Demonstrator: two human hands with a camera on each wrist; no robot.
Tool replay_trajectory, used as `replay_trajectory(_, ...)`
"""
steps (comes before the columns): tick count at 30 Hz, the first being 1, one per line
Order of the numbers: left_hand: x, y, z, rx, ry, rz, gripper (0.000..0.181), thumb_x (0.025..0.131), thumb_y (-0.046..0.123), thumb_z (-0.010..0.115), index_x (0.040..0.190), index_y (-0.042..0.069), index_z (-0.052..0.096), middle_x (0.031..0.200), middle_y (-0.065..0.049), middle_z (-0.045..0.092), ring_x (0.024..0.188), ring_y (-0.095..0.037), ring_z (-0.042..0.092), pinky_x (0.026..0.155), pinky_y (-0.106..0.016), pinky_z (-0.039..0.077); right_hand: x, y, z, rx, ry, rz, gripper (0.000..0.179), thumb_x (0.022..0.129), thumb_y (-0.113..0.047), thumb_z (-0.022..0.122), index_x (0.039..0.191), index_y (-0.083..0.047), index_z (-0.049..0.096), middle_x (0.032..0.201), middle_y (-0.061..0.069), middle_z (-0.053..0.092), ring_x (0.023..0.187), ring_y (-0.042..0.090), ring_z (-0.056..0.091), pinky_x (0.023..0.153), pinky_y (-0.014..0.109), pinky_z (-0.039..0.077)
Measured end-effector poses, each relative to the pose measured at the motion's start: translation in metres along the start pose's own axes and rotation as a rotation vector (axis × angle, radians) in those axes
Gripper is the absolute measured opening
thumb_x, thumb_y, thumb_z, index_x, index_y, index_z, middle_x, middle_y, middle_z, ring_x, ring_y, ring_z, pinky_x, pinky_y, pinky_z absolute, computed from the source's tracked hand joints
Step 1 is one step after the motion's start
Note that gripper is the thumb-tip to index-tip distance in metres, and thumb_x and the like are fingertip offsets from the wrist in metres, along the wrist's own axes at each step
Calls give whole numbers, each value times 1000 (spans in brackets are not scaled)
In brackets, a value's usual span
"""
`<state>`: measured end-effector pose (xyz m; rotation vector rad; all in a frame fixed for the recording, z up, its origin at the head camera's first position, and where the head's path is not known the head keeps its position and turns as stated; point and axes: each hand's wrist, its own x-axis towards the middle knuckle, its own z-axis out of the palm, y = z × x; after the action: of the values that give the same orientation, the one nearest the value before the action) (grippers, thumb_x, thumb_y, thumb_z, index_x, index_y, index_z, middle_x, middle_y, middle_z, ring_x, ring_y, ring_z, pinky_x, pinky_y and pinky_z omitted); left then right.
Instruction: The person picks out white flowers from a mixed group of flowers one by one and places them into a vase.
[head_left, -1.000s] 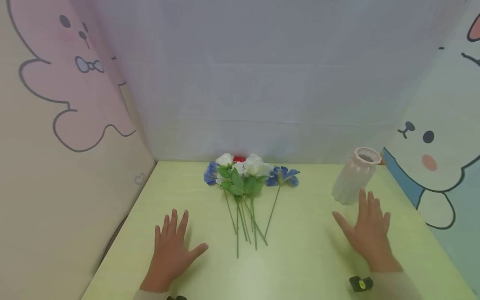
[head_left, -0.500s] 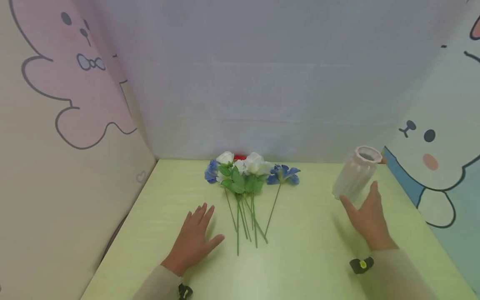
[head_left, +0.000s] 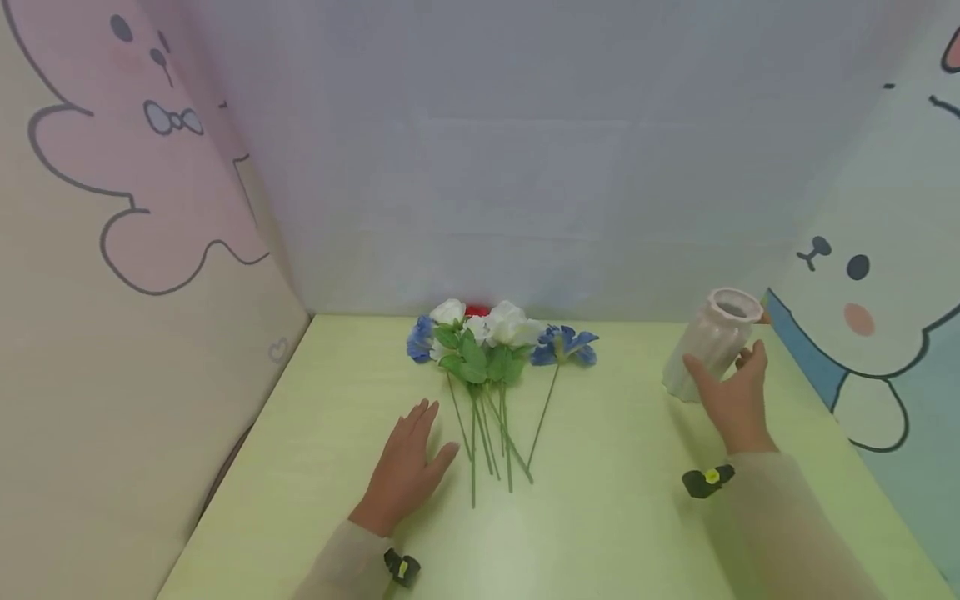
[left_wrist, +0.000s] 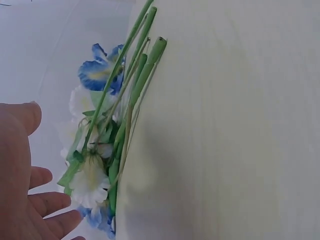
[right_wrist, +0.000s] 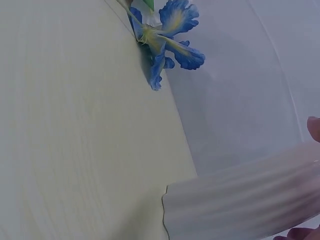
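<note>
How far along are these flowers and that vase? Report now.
Done: nothing looks finished; the flowers lie on the table and none shows in the vase. In hand: the right hand reaches around the vase, though a firm grip isn't clear. Remaining: likely placing the flowers in it; the left hand is beside them, holding none.

Before me, a pale yellow-green worktop runs back to a creased lilac-grey wall. On my left, a cream wall carries a pink cartoon animal; on my right, a pale wall bears a white cartoon animal. Light leaves a soft sheen near me.
</note>
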<state>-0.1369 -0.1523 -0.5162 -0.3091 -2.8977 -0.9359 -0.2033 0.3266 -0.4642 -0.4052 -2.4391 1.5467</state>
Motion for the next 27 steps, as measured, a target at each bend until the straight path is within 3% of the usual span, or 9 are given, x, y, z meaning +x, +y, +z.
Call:
replay_trajectory(7,18,9,13,-162,0,-58,69,104,42,60,160,9,36,163,-14,36,150,-35,32,119,-55,30,11,4,0,59,15,42,115,93,-53,71,162,-20,-15,167,21,10,151,41,20,121,60,21)
replay_trajectory(14,33,18,20,-290,7,-92,64,105,39,59,158,9,39,159,-14,40,147,-37,35,117,-58,32,24,10,6,158,38,33,108,93,-47,75,163,-27,-5,164,14,19,146,36,29,119,59,27)
replay_trajectory(22,43,28,39,-461,30,-138,54,106,31,60,149,0,49,147,-19,53,135,-40,50,110,-56,42,31,23,14,157,120,18,86,101,-41,63,163,-18,7,165,14,21,150,31,26,123,51,21)
replay_trajectory(27,52,33,51,-489,67,-171,46,104,26,62,141,0,56,135,-16,61,122,-35,59,103,-51,49,34,23,13,190,112,24,91,97,-43,69,162,-20,9,162,11,25,146,30,31,121,52,25)
